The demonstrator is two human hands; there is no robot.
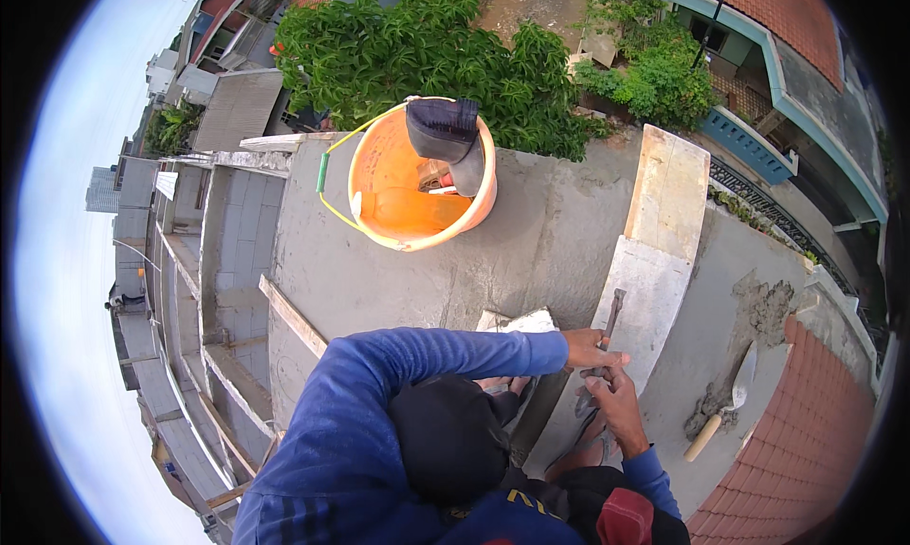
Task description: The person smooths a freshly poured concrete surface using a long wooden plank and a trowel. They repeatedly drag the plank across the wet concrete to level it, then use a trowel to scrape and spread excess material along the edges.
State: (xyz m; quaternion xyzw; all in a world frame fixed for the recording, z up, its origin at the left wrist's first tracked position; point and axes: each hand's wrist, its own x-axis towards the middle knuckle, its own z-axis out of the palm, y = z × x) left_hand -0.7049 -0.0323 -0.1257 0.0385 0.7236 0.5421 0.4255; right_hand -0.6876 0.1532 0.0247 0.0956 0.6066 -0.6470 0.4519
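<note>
My left hand (590, 346) reaches across from the left in a blue sleeve and grips a slim dark metal tool (613, 313). That tool lies against the near end of a pale building block (649, 294). My right hand (618, 405) sits just below the left one, closed on the lower part of the same tool. A second pale block (669, 190) lies end to end beyond the first. My bare foot (500, 385) and a dark-clad knee (445, 436) are directly beneath the hands.
An orange bucket (379, 180) with a yellow handle stands on the grey concrete slab (531, 232), a dark boot (442, 130) over its rim. A wooden-handled trowel (725, 408) lies by wet mortar (758, 308). Red roof tiles (806, 431) lie right; the slab drops off left past a plank (294, 316).
</note>
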